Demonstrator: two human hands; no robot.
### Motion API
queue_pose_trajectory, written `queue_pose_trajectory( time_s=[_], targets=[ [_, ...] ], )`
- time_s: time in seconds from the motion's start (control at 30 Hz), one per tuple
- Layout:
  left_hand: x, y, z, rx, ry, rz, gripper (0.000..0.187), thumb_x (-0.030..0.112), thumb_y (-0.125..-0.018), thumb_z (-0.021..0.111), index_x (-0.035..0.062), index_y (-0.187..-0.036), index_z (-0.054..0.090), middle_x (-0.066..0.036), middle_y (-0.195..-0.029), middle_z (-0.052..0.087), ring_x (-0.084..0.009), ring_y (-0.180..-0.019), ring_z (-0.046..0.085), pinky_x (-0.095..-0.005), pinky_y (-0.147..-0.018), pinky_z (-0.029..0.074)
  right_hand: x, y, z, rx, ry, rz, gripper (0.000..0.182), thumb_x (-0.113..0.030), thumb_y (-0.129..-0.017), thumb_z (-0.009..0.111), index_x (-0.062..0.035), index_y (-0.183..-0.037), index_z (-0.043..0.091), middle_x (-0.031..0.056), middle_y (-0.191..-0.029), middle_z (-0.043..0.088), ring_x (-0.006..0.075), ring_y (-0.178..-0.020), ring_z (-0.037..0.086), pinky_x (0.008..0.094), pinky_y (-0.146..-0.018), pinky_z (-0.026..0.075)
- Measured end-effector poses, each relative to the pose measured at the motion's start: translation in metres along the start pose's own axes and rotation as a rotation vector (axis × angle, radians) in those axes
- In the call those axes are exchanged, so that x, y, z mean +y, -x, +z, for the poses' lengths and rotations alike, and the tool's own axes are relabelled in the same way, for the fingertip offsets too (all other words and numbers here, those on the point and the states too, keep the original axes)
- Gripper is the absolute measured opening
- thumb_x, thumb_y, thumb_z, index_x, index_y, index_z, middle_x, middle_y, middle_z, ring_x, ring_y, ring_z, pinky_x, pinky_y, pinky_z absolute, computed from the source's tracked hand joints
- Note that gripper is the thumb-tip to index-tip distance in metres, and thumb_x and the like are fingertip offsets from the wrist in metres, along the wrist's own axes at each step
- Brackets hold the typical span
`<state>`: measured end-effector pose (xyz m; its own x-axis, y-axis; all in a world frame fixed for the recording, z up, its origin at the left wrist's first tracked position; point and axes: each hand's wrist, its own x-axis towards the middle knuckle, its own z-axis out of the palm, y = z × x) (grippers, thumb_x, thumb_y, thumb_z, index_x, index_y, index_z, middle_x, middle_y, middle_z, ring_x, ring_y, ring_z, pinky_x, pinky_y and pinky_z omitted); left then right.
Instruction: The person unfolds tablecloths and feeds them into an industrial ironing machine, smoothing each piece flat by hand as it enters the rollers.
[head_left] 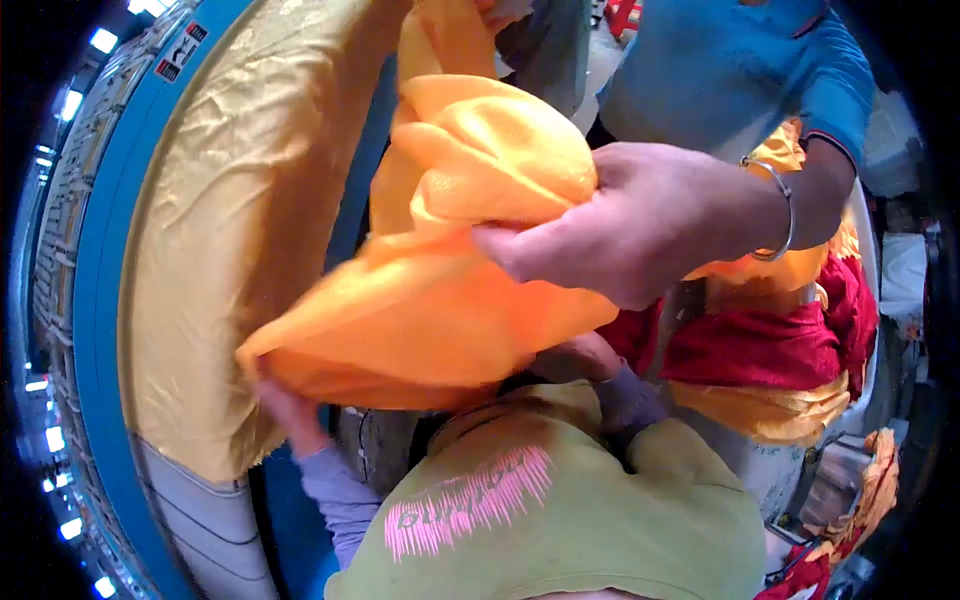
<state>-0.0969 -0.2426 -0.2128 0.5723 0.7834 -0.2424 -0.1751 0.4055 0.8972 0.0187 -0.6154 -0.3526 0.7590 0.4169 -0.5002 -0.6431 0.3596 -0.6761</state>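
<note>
Far left there's a blue frame with a sticker in the upper left, too tiny to read. Gold cloth runs along it, its right edge close to the orange cloth, so pretty tight there. Left hand pinches the orange cloth's left corner, mid-frame. Shirt at bottom seems to say "nothing", upside down. Right hand is half hidden under the cloth, can't tell its grip. A co-worker's hand grips the bunched part; red cloth crowds the right.
</note>
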Motion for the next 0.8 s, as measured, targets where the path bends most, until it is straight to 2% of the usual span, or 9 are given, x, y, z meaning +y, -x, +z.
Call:
queue_pose_trajectory(
  time_s=[0.3,0.4,0.43,0.5,0.6,0.63,0.7,0.73,0.8],
  targets=[
    [0.044,-0.002,-0.094,0.064,-0.529,0.197,0.039,0.024,-0.089,0.061,0.0011,-0.118,0.053,-0.006,-0.106,0.060,-0.0154,-0.090,0.058,-0.0293,-0.077,0.049,-0.057,0.016,0.081,-0.327,0.060,-0.277,0.036,-0.022,-0.095,0.046,-0.0014,-0.125,0.046,0.0100,-0.121,0.053,0.0215,-0.108,0.052,0.0363,-0.091,0.044],
    [0.016,0.001,-0.076,0.015,-0.584,0.207,0.033,0.020,-0.088,0.063,0.0014,-0.113,0.056,0.001,-0.098,0.060,-0.0083,-0.084,0.055,-0.0234,-0.077,0.044,-0.036,0.014,0.096,-0.470,0.740,-0.188,0.037,-0.017,-0.089,0.055,-0.0016,-0.123,0.049,0.0103,-0.120,0.056,0.0221,-0.109,0.053,0.0351,-0.094,0.044],
    [0.010,-0.011,-0.098,-0.020,-0.663,0.096,0.044,0.018,-0.087,0.064,0.0007,-0.125,0.049,-0.007,-0.116,0.057,-0.0151,-0.104,0.054,-0.0264,-0.088,0.042,-0.027,0.025,0.121,-0.532,0.712,-0.226,0.040,-0.014,-0.086,0.059,-0.0017,-0.122,0.049,0.0101,-0.119,0.056,0.0218,-0.110,0.053,0.0348,-0.094,0.043],
    [0.026,0.005,-0.054,-0.197,-0.904,0.097,0.058,0.020,-0.088,0.062,0.0026,-0.137,0.035,-0.015,-0.135,0.043,-0.0219,-0.122,0.044,-0.0280,-0.097,0.037,-0.023,0.051,0.174,-0.661,0.435,-0.352,0.043,-0.012,-0.081,0.064,-0.0023,-0.119,0.050,0.0102,-0.117,0.057,0.0210,-0.111,0.053,0.0340,-0.094,0.042],
    [0.056,0.041,0.014,-0.492,-0.709,-0.126,0.083,0.064,-0.086,0.042,0.0066,-0.143,0.025,-0.016,-0.142,0.035,-0.0246,-0.126,0.042,-0.0358,-0.102,0.031,-0.029,0.038,0.196,-0.656,0.427,-0.457,0.027,-0.011,-0.084,0.060,-0.0030,-0.109,0.055,0.0093,-0.107,0.059,0.0193,-0.099,0.055,0.0371,-0.087,0.043],
    [0.060,0.052,0.044,-0.611,-0.702,-0.100,0.094,0.073,-0.079,0.044,0.0065,-0.143,0.025,-0.016,-0.142,0.036,-0.0246,-0.123,0.045,-0.0352,-0.101,0.033,-0.026,0.028,0.203,-0.648,0.799,-0.677,0.024,-0.010,-0.081,0.058,-0.0033,-0.104,0.056,0.0137,-0.100,0.059,0.0268,-0.094,0.057,0.0383,-0.082,0.045],
    [0.046,0.059,0.082,-0.733,-0.720,-0.009,0.101,0.065,-0.071,0.063,0.0024,-0.141,0.027,-0.016,-0.138,0.040,-0.0258,-0.122,0.046,-0.0359,-0.099,0.036,-0.022,0.029,0.219,-0.696,0.859,-0.593,0.024,-0.010,-0.078,0.056,-0.0027,-0.100,0.056,0.0173,-0.096,0.058,0.0330,-0.093,0.055,0.0402,-0.079,0.045],
    [0.037,0.065,0.104,-0.720,-0.864,0.016,0.095,0.054,-0.067,0.072,0.0021,-0.137,0.035,-0.018,-0.130,0.049,-0.0278,-0.116,0.053,-0.0351,-0.094,0.042,-0.009,0.029,0.221,-0.863,1.009,-0.263,0.024,-0.011,-0.078,0.054,-0.0009,-0.099,0.055,0.0195,-0.095,0.059,0.0356,-0.094,0.056,0.0423,-0.078,0.045],
    [0.018,0.078,0.133,-0.762,-1.601,0.252,0.063,0.036,-0.076,0.068,0.0032,-0.126,0.047,-0.020,-0.099,0.063,-0.0326,-0.092,0.062,-0.0380,-0.076,0.049,0.056,0.033,0.208,-0.826,0.805,-0.711,0.024,-0.013,-0.077,0.053,0.0014,-0.097,0.053,0.0249,-0.092,0.059,0.0409,-0.088,0.057,0.0462,-0.074,0.046]
  ],
)
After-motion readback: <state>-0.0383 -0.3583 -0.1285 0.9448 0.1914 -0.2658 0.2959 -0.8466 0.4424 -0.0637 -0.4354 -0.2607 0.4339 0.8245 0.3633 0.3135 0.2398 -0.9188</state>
